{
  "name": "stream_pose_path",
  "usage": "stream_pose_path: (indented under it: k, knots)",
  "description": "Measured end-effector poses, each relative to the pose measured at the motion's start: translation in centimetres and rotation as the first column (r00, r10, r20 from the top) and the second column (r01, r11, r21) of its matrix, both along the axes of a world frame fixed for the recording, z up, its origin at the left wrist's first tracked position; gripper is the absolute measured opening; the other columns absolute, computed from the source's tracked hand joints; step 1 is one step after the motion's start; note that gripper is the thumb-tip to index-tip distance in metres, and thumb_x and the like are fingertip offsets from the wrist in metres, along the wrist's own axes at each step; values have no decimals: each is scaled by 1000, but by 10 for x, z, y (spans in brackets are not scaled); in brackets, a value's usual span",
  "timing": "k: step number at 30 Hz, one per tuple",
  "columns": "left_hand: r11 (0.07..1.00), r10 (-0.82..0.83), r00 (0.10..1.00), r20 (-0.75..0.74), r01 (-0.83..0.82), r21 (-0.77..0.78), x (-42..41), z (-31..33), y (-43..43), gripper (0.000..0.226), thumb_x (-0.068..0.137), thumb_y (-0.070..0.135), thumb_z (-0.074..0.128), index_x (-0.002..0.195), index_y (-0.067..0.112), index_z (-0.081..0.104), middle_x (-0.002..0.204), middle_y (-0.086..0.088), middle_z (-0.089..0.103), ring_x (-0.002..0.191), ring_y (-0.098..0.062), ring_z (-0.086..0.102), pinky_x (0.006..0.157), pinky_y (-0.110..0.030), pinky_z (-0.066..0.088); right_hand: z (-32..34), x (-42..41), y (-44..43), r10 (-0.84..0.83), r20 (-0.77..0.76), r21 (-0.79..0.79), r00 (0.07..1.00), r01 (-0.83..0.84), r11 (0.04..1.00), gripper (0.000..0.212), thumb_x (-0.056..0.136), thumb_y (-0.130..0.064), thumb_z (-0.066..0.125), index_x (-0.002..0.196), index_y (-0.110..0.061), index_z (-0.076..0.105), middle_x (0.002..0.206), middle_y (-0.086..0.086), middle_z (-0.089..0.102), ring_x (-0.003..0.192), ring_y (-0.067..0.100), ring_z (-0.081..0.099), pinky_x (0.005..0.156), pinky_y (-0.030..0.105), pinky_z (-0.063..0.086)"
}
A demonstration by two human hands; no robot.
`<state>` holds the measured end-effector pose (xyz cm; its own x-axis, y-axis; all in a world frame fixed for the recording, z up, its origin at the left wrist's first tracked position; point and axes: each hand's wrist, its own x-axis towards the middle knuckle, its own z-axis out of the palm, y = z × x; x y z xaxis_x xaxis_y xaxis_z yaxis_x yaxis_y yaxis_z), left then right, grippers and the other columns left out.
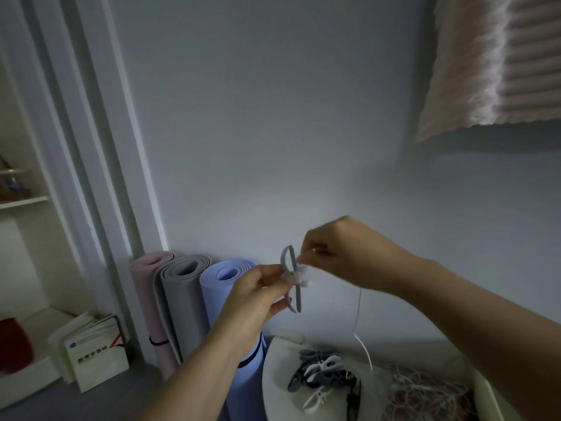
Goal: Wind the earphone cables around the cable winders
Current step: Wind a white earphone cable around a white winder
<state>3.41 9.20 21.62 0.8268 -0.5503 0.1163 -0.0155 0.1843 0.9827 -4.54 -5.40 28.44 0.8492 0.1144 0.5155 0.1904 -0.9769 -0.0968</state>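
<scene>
Earphone cable (pixel 358 311) winding looks to be at its opening step, and the scene reads like this from the left. On a low shelf at the far left sit a dark red pot (pixel 13 344) and a stack of books (pixel 94 354). Beside them three rolled yoga mats stand against the wall: a pink mat (pixel 148 287), a grey mat (pixel 182 287) and a blue mat (pixel 218 299).

In front of the blue mat the left hand (pixel 255 302) is raised, its fingers pinched together on a grey cable winder (pixel 292 278) at the waist between its two loops, holding it upright. Touching the winder's waist from the other side, the right hand (pixel 337 253) has thumb and forefinger closed on the white end of the cable, pressed against the winder's centre; whether a turn is already on I cannot tell, as that spot is blurred. From there the thin white cable hangs straight down, slack, to the white tray (pixel 273 369) below.

On the tray lies a pile of spare winders (pixel 318 372), grey and white, and just right of them a tangled heap of cables (pixel 425 393).

I judge that the next move calls for anchoring the cable end at the waist, then the right hand carrying the cable around the narrow middle while the left keeps the winder steady, with light tension so the hanging length feeds up without snagging the heap.
</scene>
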Motion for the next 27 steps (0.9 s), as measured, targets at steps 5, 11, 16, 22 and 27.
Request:
stream_pose_path:
  k: [5, 11, 16, 22, 27]
  knots:
    - [994, -94, 990, 103, 87, 71, -1, -5, 4, 15, 89, 2, 62, 97, 14, 67, 82, 8, 74, 79, -2, 67, 69, -18, 53, 11, 2, -12, -3, 45, 176, 999, -5, 984, 20, 83, -37, 67, 84, -17, 69, 68, -12, 60, 62, -4, 55, 56, 13, 43]
    - [984, -175, 957, 232, 168, 53, -2, 4, 6, 20, 86, 3, 64, 103, 12, 67, 93, 1, 72, 81, -5, 66, 75, -19, 52, 3, 3, -23, 4, 0, 507, 1000, -3, 862, 23, 86, -34, 64, 75, -15, 64, 43, -20, 46, 43, 1, 40, 45, 8, 30]
    - [967, -255, 914, 316, 250, 56, -7, 11, 5, 30, 74, 20, 69, 103, 14, 67, 100, -5, 74, 92, -14, 67, 79, -21, 52, -7, 8, -20, 90, -33, 728, 995, -37, 684, 28, 85, -37, 63, 71, -13, 63, 49, -8, 38, 49, 11, 31, 45, 16, 29]
    - [973, -170, 943, 287, 208, -105, -8, 20, 3, 29, 75, 14, 75, 103, 13, 68, 100, -3, 75, 96, -15, 69, 84, -25, 55, -30, 14, -18, 153, -117, 807, 981, 4, 590, 24, 93, -16, 57, 72, -7, 62, 55, 1, 52, 54, 21, 39, 55, 29, 37]
    - [948, -98, 992, 84, 119, -296, 1, 19, 2, 29, 80, 9, 60, 108, 1, 63, 102, -11, 74, 94, -18, 71, 81, -25, 57, -47, 12, -4, 153, -176, 699, 973, 14, 715, 38, 99, -30, 44, 78, -6, 63, 51, -12, 40, 43, 0, 32, 48, 13, 30]
